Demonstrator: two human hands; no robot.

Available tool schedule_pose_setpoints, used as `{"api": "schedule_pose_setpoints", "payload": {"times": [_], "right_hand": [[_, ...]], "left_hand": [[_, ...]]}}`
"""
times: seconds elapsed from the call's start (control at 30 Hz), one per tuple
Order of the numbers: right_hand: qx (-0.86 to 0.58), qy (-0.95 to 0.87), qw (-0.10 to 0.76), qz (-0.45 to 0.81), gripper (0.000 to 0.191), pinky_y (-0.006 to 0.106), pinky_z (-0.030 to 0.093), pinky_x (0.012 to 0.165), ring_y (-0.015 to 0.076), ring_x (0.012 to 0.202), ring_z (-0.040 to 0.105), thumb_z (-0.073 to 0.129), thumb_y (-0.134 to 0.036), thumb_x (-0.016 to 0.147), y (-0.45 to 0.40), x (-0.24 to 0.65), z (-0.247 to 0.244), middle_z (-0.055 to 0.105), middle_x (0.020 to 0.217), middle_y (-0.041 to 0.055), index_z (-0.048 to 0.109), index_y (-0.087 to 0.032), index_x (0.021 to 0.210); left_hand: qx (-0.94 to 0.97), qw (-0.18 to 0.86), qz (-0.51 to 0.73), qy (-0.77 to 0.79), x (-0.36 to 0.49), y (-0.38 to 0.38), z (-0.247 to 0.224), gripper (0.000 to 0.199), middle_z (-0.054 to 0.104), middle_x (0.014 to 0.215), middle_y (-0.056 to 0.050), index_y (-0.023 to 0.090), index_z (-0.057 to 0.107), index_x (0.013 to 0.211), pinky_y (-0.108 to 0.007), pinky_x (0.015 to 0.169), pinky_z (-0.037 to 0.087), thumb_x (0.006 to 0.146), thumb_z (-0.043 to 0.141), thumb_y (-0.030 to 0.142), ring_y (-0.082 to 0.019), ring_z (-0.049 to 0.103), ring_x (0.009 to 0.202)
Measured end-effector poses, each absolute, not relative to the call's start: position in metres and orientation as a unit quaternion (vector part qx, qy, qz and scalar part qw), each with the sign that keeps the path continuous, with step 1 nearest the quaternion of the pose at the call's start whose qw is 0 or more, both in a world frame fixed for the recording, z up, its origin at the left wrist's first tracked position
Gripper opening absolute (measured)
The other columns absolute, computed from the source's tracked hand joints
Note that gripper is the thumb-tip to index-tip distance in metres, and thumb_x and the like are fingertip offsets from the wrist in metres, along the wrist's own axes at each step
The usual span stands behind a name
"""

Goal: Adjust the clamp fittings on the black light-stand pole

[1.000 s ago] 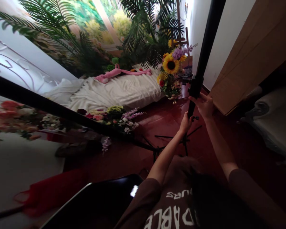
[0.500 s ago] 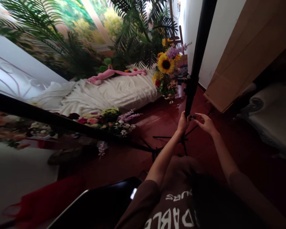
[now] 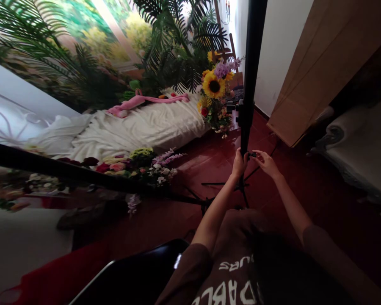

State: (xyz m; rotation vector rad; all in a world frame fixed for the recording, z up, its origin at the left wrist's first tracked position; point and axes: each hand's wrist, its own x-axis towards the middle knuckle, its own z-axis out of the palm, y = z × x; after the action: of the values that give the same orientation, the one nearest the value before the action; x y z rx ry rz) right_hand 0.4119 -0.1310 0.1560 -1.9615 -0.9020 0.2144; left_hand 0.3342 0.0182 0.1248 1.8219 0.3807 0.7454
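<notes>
The left hand (image 3: 238, 165) is wrapping round the black pole (image 3: 255, 46) low down, its fingers curling close about the tube. The right hand (image 3: 266, 164) is reaching in from the other side, bringing its thumb and fingertips to the outer end of a small black knob (image 3: 251, 155) — whether they are pinching it or only touching it, I cannot tell. The knob is jutting from the pole just beside the left hand. Above both hands the pole is carrying a black clamp (image 3: 246, 113) and running up past the top edge; below, thin legs (image 3: 245, 197) are spreading over the red floor (image 3: 197, 167). A second dark pole (image 3: 82, 172) is slanting across the left side. Farther out, sunflowers (image 3: 213, 86) are standing at the end of a white-draped bed (image 3: 146, 129) — a pink plush toy (image 3: 133, 102) is lying along it — and a brown panel (image 3: 305, 80) is leaning at right.
</notes>
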Motion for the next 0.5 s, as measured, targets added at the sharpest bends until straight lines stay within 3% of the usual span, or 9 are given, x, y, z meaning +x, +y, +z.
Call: {"api": "schedule_pose_setpoints", "payload": {"times": [0.1,0.27,0.4,0.5], "right_hand": [[-0.797,-0.347,0.486,0.092,0.053,0.038,0.055,0.085,0.0232,0.097,0.066,0.052,-0.068,0.088,-0.127,0.410,0.157,0.067,0.112,0.0099,0.066,-0.024,0.115],[-0.795,-0.267,0.534,0.104,0.054,0.026,0.049,0.066,0.0141,0.064,0.058,0.049,-0.071,0.086,-0.111,0.407,0.158,0.063,0.067,0.0009,0.063,-0.021,0.073],[-0.749,-0.135,0.610,0.222,0.053,0.020,0.033,0.041,0.0088,0.043,0.046,0.057,-0.064,0.084,-0.098,0.406,0.157,0.053,0.047,-0.0012,0.055,-0.019,0.055],[-0.672,-0.071,0.642,0.363,0.052,0.018,0.020,0.031,0.0060,0.030,0.031,0.050,-0.053,0.091,-0.092,0.410,0.160,0.039,0.034,-0.0044,0.044,-0.022,0.050]], "left_hand": [[0.767,0.537,0.313,0.163,0.335,0.018,0.124,0.028,0.065,0.098,-0.008,0.020,0.048,0.118,-0.030,0.081,0.050,0.097,0.048,0.039,-0.016,0.063,0.086],[0.767,0.537,0.313,0.161,0.335,0.018,0.124,0.030,0.065,0.100,-0.009,0.019,0.048,0.118,-0.029,0.081,0.050,0.097,0.046,0.040,-0.016,0.064,0.087],[0.768,0.532,0.319,0.162,0.336,0.018,0.124,0.030,0.065,0.100,-0.009,0.019,0.047,0.118,-0.028,0.080,0.050,0.097,0.046,0.040,-0.016,0.064,0.086],[0.769,0.530,0.316,0.163,0.336,0.017,0.123,0.030,0.065,0.100,-0.009,0.019,0.047,0.119,-0.028,0.077,0.049,0.097,0.046,0.040,-0.015,0.063,0.084]]}}
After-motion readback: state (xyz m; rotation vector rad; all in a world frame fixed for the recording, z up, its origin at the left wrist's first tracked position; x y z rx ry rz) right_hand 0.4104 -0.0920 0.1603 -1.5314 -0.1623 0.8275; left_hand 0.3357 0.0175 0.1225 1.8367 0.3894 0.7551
